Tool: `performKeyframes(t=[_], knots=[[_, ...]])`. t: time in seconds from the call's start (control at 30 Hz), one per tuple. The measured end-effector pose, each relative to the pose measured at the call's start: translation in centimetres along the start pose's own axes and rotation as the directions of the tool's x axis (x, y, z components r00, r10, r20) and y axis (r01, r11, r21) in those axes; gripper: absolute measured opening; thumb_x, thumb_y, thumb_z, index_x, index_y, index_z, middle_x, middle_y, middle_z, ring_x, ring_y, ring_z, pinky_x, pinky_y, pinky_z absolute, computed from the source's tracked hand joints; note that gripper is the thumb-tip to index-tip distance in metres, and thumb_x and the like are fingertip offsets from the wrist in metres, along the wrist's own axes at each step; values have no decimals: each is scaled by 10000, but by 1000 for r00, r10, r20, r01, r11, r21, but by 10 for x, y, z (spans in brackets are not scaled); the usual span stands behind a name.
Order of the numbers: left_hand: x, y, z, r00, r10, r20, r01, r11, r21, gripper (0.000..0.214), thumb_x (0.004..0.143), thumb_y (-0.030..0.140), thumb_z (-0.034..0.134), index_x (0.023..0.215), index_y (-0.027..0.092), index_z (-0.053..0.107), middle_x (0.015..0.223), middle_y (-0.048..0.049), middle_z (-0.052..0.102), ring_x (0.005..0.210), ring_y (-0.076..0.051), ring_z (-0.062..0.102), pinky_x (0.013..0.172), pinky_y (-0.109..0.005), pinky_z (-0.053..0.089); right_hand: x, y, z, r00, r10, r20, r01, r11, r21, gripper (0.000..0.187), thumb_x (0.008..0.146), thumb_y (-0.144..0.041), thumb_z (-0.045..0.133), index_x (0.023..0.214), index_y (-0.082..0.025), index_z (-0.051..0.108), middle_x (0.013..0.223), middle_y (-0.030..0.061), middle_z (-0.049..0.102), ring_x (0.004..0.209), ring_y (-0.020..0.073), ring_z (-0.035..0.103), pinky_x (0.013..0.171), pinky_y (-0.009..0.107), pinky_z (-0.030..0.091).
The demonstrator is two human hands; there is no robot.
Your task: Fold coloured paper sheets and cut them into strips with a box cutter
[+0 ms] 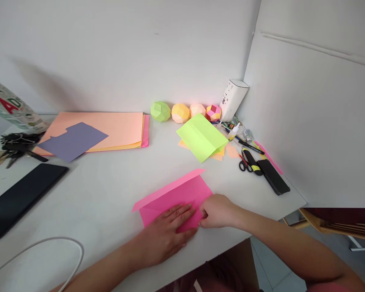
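Note:
A folded pink paper sheet (182, 194) lies on the white table (109, 190) near its front edge, its upper flap raised a little. My left hand (167, 233) rests flat on the sheet's lower part, fingers stretched out and pressing it down. My right hand (219, 211) is closed at the sheet's lower right corner, fingers curled and pinching the paper's edge there.
A lime green folded sheet (202, 137) lies further back over orange scraps. Several paper polyhedra (180, 112) line the wall. A stack of orange sheets (109, 129) with a purple piece (73, 140) sits left. Scissors (246, 162), pens, glue, a black case (273, 177), keys (16, 147), a dark tablet (21, 196).

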State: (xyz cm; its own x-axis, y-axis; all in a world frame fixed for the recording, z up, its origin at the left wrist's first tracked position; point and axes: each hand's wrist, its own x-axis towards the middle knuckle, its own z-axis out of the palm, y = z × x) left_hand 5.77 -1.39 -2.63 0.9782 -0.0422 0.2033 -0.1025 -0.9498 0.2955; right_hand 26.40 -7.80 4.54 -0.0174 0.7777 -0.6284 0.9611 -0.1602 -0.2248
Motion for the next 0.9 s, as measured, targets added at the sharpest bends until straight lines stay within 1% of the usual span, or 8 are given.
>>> performKeyframes(t=[0.23,0.57,0.63,0.7,0.77,0.83,0.87,0.9], knots=[[0,0,2,1000,15,-5,-15,1000,-4,496,943,281,480,1416,300,333,1550,-105,131,1386,-311,228,1073,-487,318,-2,23,-19,993,103,64,-106,994,37,186,613,-282,616,495,-204,495,499,-40,483,512,128,474,457,236,271],[2,2,-3,1000,10,6,-10,1000,-8,457,951,293,458,1398,292,366,1547,-105,114,1382,-313,240,1068,-490,325,-7,80,-34,977,207,59,-215,951,221,155,613,-284,659,537,-186,567,472,-36,502,463,126,504,462,230,339],[2,1,-3,1000,13,0,-13,1000,-9,455,947,291,466,1392,291,373,1547,-105,115,1381,-313,239,1072,-490,318,-11,81,-35,983,185,-21,-174,952,250,117,641,-244,641,568,-174,582,525,-18,553,511,130,527,492,227,363],[2,1,-2,1000,14,-9,-14,1000,-17,453,940,279,477,1384,295,384,1549,-97,109,1383,-313,235,1077,-489,309,-16,69,-30,981,126,-146,-82,957,278,85,728,-236,577,700,-167,618,670,2,620,611,128,550,548,219,387],[3,1,-2,1000,11,-6,-11,1000,-18,450,938,274,482,1378,297,392,1547,-95,129,1384,-313,233,1081,-489,304,-19,50,-17,968,47,-245,27,956,292,197,851,-273,456,885,-172,621,746,1,633,655,117,549,585,214,393],[3,1,-3,1000,6,10,-6,1000,-12,447,935,285,489,1374,293,403,1534,-104,195,1379,-319,241,1078,-490,309,-17,30,0,964,-87,-250,158,946,282,152,841,-300,518,879,-196,622,726,-31,632,637,99,541,593,198,387],[3,2,-3,1000,-3,19,3,1000,-8,446,931,290,496,1370,289,413,1522,-108,236,1376,-324,247,1075,-493,314,-15,22,8,944,-206,-258,265,939,220,109,825,-277,547,835,-196,619,711,-37,629,624,95,535,587,196,376],[3,3,-4,1000,-13,28,13,1000,-5,443,928,292,503,1364,284,425,1509,-112,273,1374,-332,251,1070,-498,320,-12,17,14,938,-228,-262,283,938,197,74,806,-252,571,793,-192,614,698,-38,625,624,97,530,592,202,367]])
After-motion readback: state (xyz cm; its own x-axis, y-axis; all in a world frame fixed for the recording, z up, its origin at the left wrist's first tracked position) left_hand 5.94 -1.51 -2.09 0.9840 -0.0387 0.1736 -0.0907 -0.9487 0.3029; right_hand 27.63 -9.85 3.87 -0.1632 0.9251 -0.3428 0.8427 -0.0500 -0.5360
